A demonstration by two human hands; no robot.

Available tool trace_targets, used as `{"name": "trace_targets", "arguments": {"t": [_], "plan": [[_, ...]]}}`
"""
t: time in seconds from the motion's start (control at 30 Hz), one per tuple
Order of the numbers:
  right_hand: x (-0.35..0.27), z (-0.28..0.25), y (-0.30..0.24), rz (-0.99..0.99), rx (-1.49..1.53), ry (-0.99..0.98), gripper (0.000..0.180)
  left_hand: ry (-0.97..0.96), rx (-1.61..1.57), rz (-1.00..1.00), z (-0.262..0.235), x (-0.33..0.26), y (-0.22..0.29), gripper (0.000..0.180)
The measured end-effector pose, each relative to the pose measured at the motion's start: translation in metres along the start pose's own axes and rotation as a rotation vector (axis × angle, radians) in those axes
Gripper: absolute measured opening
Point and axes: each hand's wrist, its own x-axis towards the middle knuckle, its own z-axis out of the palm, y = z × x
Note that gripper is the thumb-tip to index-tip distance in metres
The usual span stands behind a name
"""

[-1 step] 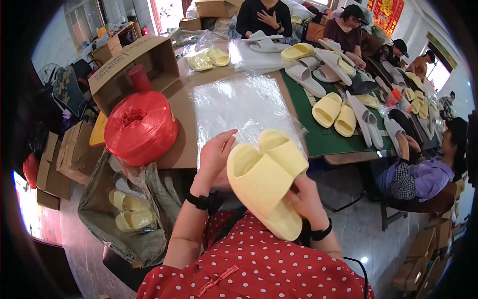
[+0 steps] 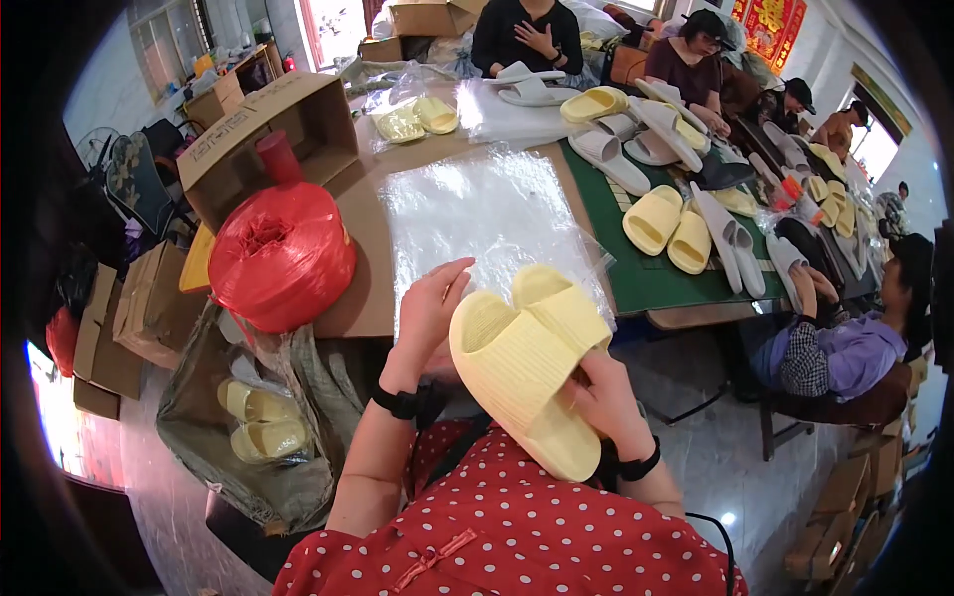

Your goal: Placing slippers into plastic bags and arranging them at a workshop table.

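Note:
A pair of pale yellow slippers (image 2: 512,358), pressed together, is held up in front of my chest. My right hand (image 2: 608,399) grips them by the side of the strap, its fingertips partly hidden. On the other side of the pair, my left hand (image 2: 429,308) is raised with its fingers stretched out, holding nothing. Beyond both hands, a stack of clear plastic bags (image 2: 482,214) lies flat on the table.
A big red roll of plastic twine (image 2: 283,256) and an open cardboard box (image 2: 238,149) stand to the left. Below them, a woven sack (image 2: 199,427) holds bagged yellow slippers (image 2: 266,422). Loose slippers (image 2: 668,228) cover the green mat (image 2: 636,283) at right; several people sit around.
The yellow slippers have tipped slightly and shifted a little to the left in my right hand. My left hand has stayed in place.

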Motion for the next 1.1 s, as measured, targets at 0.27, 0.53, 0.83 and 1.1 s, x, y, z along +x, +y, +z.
{"name": "trace_targets", "arguments": {"t": [0.27, 0.53, 0.83, 1.1], "plan": [[0.006, 0.011, 0.013, 0.012, -0.300, 0.016, 0.025, -0.070, 0.018, 0.191, -0.009, -0.011, 0.009, 0.030], [0.028, 0.029, 0.011, -0.084, -0.334, 0.066, 0.026, -0.255, 0.052, 0.403, -0.001, -0.021, 0.030, 0.035], [0.052, 0.043, 0.022, -0.117, -0.345, 0.153, 0.029, -0.283, 0.021, 0.424, -0.005, -0.026, 0.042, 0.038], [0.073, 0.059, 0.036, -0.150, -0.382, 0.202, 0.022, -0.294, -0.003, 0.464, -0.009, -0.029, 0.051, 0.039]]}}
